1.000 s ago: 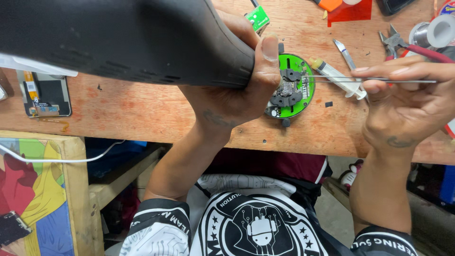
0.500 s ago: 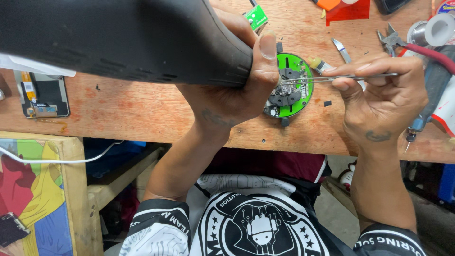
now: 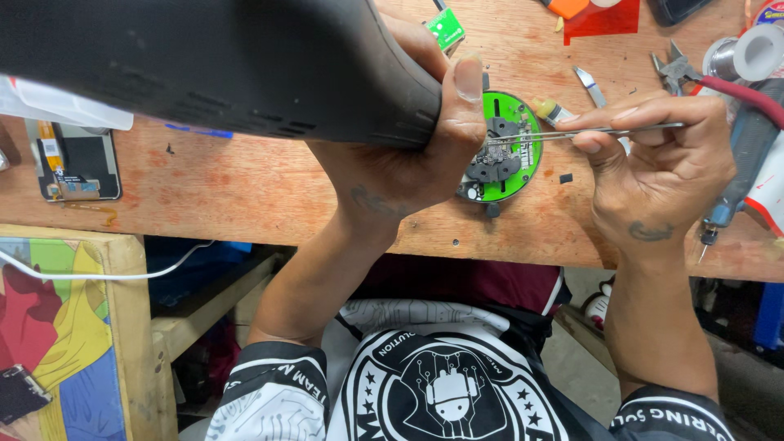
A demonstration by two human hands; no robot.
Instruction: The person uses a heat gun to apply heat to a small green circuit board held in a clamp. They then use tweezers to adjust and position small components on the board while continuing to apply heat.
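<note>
Black and bulky, the hot-air tool (image 3: pixel 220 65) is gripped in the left hand (image 3: pixel 408 155) above the wooden table (image 3: pixel 245 180). Near the table's front edge lies the round green circuit board (image 3: pixel 505 147), where the right hand (image 3: pixel 653 175) pinches thin tweezers (image 3: pixel 588 131).

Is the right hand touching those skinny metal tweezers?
Touching. The head view shows the right hand pinching the tweezers between fingers and thumb.

A black short-sleeved shirt with white robot emblem and lettered sleeve bands.
</note>
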